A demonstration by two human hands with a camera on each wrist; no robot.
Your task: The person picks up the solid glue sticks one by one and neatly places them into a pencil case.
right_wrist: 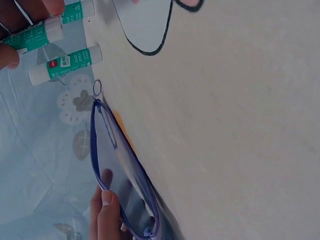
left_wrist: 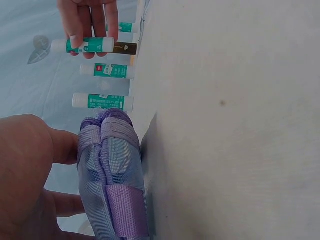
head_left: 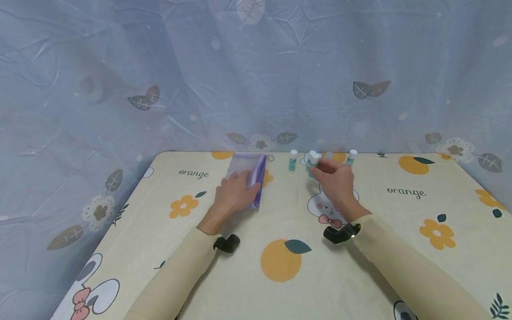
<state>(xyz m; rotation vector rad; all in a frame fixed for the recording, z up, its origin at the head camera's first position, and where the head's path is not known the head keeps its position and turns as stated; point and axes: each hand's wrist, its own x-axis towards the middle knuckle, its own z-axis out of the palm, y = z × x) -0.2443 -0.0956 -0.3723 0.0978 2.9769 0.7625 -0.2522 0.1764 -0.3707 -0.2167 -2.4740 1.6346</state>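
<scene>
Head view, landmark the mesh pouch (head_left: 240, 162): left hand (head_left: 237, 192) lies spread over it, fingers extended and not clenched, thumb near the purple zip edge. To the right of the pouch, the right hand (head_left: 335, 178) pinches a glue stick (head_left: 314, 159) between thumb and fingers. Three more stand there: the near stick (head_left: 293, 161), closest to the pouch; the middle stick (head_left: 310, 154), partly behind the held one; the far stick (head_left: 351, 158), beyond the right hand. Left wrist view: the held stick hangs above the table level, upright, a brown item (left_wrist: 126, 48) partly hidden past it; the near stick stands beyond the pouch's end. Judged light, rigid and smooth; the barrel may turn in damp fingers, so best held round the labelled middle, not by the cap, which could pull off. Right wrist view: the pouch rim bows into a long loop, with a ring pull (right_wrist: 97, 87) at its far end; whether the zip is undone, cannot tell. Pouch judged soft, light, likely to skid or fold; the bound rim gives the firmest hold.
</scene>
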